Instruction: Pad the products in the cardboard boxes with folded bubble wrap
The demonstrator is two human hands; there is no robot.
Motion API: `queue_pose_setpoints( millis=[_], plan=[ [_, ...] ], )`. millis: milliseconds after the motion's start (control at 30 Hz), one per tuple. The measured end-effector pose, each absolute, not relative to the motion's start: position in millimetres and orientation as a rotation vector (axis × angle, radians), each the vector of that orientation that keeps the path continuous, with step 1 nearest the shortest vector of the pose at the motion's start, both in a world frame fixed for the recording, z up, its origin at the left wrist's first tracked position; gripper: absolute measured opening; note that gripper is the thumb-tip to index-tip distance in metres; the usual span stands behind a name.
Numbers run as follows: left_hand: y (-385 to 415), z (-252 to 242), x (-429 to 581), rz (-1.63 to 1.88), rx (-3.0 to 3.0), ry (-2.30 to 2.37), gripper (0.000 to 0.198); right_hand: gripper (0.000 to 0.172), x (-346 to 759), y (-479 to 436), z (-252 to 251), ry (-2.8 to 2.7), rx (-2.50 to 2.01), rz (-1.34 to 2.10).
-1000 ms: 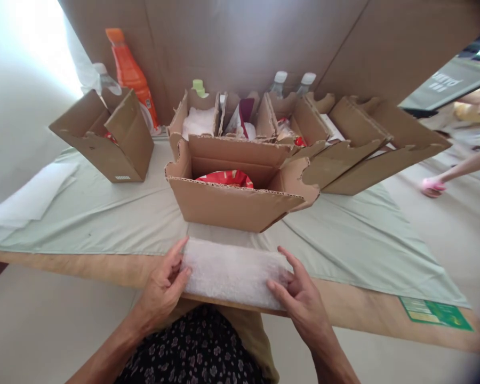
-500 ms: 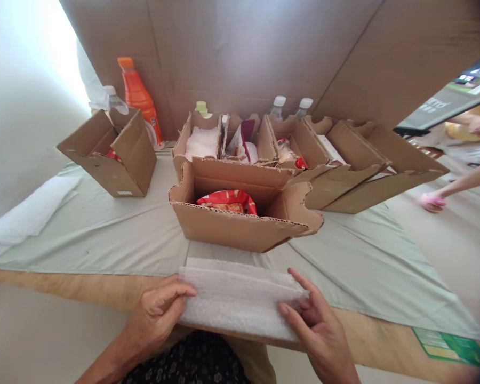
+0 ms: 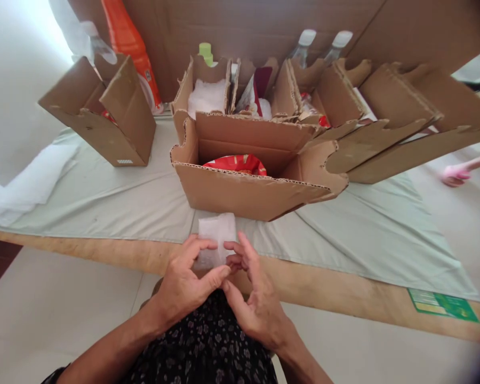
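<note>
A small folded packet of whitish, translucent bubble wrap (image 3: 218, 226) lies at the table's near edge, right before the cardboard box. My left hand (image 3: 188, 272) holds its left side, with curled fingers on the wrap and the thumb reaching toward the middle. From the right, my right hand (image 3: 256, 296) closes on the other side, its fingers bent at the edge of the packet. Both thumbs almost meet below it. Just beyond stands an open cardboard box (image 3: 248, 189) with a red food packet (image 3: 240, 162) inside.
Behind stands a row of open cardboard boxes (image 3: 404, 101) with packets inside. At left are another box (image 3: 112, 130), an orange bottle (image 3: 130, 45) and loose bubble wrap (image 3: 32, 184). Clear bottles (image 3: 302, 48) stand at the back. A person's foot (image 3: 456, 175) shows at right.
The wide strip of bubble wrap has been folded into a small packet. My hands have come together at the middle. The view has tipped downward.
</note>
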State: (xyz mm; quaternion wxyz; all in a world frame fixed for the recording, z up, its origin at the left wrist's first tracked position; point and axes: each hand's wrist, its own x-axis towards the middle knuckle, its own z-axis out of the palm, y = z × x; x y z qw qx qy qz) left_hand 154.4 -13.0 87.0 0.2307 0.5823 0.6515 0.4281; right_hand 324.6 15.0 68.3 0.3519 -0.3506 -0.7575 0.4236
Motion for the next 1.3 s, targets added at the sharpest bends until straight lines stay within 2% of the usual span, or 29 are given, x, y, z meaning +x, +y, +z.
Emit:
queue_pose_setpoints(
  millis=[100, 267, 367, 433, 500, 533, 600, 667, 833, 900, 1000, 1033, 1067, 1167, 1200, 1300],
  plan=[
    [-14.1, 79.9, 155.5, 1.229, 1.510, 1.869, 0.016, 0.080, 329.6, 10.6, 67.3, -1.958, -0.846, 1.184],
    [-16.0, 78.0, 152.6, 1.269, 1.409, 1.825, 0.008, 0.059, 352.5, 23.7, 62.6, -1.698, -1.090, 0.960],
    [-13.3, 77.9, 152.7, 1.197, 1.448, 1.702, 0.009, 0.059, 357.5, 36.7, 57.7, -1.568, -1.138, 1.187],
    [-9.5, 72.8, 155.1, 1.222, 1.556, 1.698, 0.012, 0.039, 351.2, 40.1, 54.2, -1.531, -1.161, 1.285],
    [-5.0, 64.2, 158.4, 1.299, 1.704, 1.773, 0.021, 0.020, 339.3, 38.3, 51.8, -1.580, -1.258, 1.118],
    [-2.9, 59.5, 159.9, 1.328, 1.771, 1.818, 0.025, 0.018, 332.7, 36.0, 51.2, -1.631, -1.295, 0.972],
    [0.1, 51.8, 162.3, 1.337, 1.864, 1.902, 0.031, 0.016, 321.0, 30.8, 51.3, -1.741, -1.302, 0.729],
    [1.0, 48.1, 163.8, 1.318, 1.892, 1.940, 0.034, 0.013, 314.5, 27.5, 52.8, -1.809, -1.267, 0.632],
    [-3.6, 51.9, 165.7, 1.292, 1.575, 1.780, 0.031, 0.031, 321.4, 33.4, 57.5, -1.825, -1.252, 0.573],
    [-4.4, 53.5, 166.1, 1.294, 1.352, 1.713, 0.043, 0.032, 326.5, 37.7, 58.1, -1.819, -1.250, 0.516],
    [-2.1, 54.6, 166.9, 1.303, 1.103, 1.592, 0.072, 0.028, 329.3, 41.8, 56.8, -1.810, -1.252, 0.402],
    [-0.6, 54.8, 167.2, 1.301, 1.059, 1.566, 0.073, 0.028, 328.7, 42.2, 56.1, -1.810, -1.257, 0.362],
    [1.1, 55.0, 167.3, 1.298, 1.048, 1.569, 0.065, 0.027, 327.3, 41.9, 55.3, -1.809, -1.266, 0.325],
    [5.9, 55.3, 167.3, 1.332, 1.220, 1.745, 0.020, 0.023, 319.4, 37.1, 53.6, -1.829, -1.254, 0.289],
    [6.9, 55.4, 167.4, 1.353, 1.315, 1.812, 0.010, 0.020, 316.1, 34.5, 53.2, -1.844, -1.234, 0.315],
    [5.8, 57.8, 170.3, 1.418, 1.483, 1.881, 0.012, 0.019, 309.2, 27.5, 51.9, -1.877, -1.164, 0.447]
  ],
)
